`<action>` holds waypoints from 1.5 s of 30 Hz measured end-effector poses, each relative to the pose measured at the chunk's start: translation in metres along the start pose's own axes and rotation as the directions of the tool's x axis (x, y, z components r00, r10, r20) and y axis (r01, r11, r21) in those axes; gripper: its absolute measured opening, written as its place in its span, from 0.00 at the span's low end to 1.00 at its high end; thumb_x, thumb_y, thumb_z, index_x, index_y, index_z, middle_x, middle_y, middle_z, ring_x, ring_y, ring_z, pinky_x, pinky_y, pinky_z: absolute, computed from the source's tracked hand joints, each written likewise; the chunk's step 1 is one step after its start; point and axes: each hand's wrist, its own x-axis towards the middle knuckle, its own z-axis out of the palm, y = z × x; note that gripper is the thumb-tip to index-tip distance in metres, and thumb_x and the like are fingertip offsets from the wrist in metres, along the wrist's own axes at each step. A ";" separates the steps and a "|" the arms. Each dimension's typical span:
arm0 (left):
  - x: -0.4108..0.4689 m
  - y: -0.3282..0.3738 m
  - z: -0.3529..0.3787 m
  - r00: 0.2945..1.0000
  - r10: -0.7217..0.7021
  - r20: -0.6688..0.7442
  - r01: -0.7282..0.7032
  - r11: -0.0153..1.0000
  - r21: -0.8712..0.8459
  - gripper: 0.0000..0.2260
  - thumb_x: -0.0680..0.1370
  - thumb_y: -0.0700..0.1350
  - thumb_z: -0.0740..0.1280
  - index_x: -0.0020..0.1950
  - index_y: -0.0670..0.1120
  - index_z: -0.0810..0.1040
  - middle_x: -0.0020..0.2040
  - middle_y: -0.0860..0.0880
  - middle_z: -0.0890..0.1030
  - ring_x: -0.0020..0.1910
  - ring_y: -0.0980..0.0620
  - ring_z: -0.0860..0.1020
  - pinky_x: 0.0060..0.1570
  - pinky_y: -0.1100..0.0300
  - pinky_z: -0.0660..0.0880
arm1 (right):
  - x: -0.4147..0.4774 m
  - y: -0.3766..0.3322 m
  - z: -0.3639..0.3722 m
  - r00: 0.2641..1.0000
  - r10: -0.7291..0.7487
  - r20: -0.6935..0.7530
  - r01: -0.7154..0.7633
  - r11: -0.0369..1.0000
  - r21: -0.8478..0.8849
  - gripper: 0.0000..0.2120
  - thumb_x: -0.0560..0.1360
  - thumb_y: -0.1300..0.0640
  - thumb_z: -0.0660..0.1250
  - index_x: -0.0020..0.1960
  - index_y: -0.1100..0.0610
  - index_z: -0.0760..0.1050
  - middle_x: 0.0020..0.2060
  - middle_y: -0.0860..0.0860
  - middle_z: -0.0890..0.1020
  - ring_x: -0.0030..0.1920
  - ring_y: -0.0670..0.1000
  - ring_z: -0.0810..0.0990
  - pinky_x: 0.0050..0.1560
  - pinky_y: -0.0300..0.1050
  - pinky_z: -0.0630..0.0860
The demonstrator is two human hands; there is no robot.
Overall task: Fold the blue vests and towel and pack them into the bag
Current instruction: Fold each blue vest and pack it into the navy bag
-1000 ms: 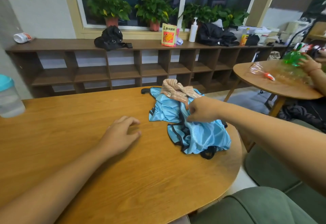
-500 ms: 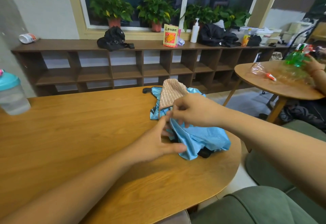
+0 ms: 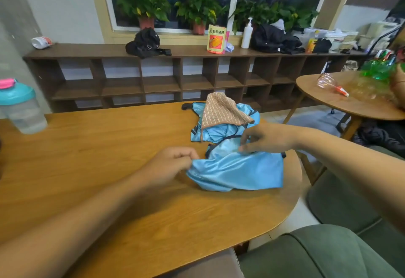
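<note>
**Early stage of folding.** One blue vest (image 3: 241,172) lay crumpled at centre right of the frame on the wooden surface (image 3: 87,168). The left grip (image 3: 175,161) pinched its left edge, and the right grip (image 3: 267,139) pinched its upper edge, with the fingers curled onto the cloth. The pose suggested the garment was being spread flat before a first fold.

Just above it in the frame, a second vest (image 3: 219,134) lay bunched, with the tan striped towel (image 3: 221,111) draped over it. Nothing was folded or packed, so all three pieces remained to be done.

A black strap-like piece (image 3: 186,106) showed at the top left of the heap; whether it belonged to the bag could not be told. A black pack (image 3: 144,43) sat on the shelf (image 3: 153,84) at upper centre, well apart. A lidded bottle (image 3: 19,106) stood at the left edge, clear of the work.

The towel would probably have to come off before the second vest could be folded. The held vest lay near the surface's rounded right edge and could slip over it.
</note>
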 end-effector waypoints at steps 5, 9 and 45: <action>-0.038 -0.011 -0.052 0.989 -0.019 -0.145 0.029 0.998 0.064 0.05 0.69 0.42 0.63 0.32 0.48 0.74 0.34 0.46 0.68 0.37 0.50 0.66 0.39 0.52 0.61 | 0.003 -0.007 0.001 0.963 -0.070 -0.260 0.086 0.995 0.050 0.10 0.81 0.37 0.68 0.48 0.43 0.78 0.44 0.44 0.82 0.46 0.48 0.80 0.43 0.44 0.73; -0.061 -0.031 -0.097 0.955 -0.057 -0.290 0.079 0.995 0.064 0.05 0.67 0.43 0.61 0.34 0.42 0.71 0.34 0.44 0.67 0.38 0.48 0.64 0.39 0.50 0.59 | 0.008 -0.014 0.010 0.981 -0.120 -0.152 0.126 0.991 0.033 0.09 0.81 0.39 0.68 0.53 0.43 0.80 0.50 0.42 0.82 0.52 0.45 0.80 0.55 0.47 0.78; -0.066 -0.095 -0.183 0.645 -0.134 -0.753 0.305 0.948 0.092 0.08 0.83 0.47 0.70 0.44 0.50 0.76 0.42 0.50 0.81 0.45 0.43 0.80 0.45 0.53 0.71 | 0.073 -0.165 -0.005 0.811 -0.393 -0.433 0.461 0.886 0.059 0.12 0.83 0.50 0.70 0.65 0.50 0.80 0.57 0.44 0.82 0.57 0.45 0.80 0.57 0.43 0.76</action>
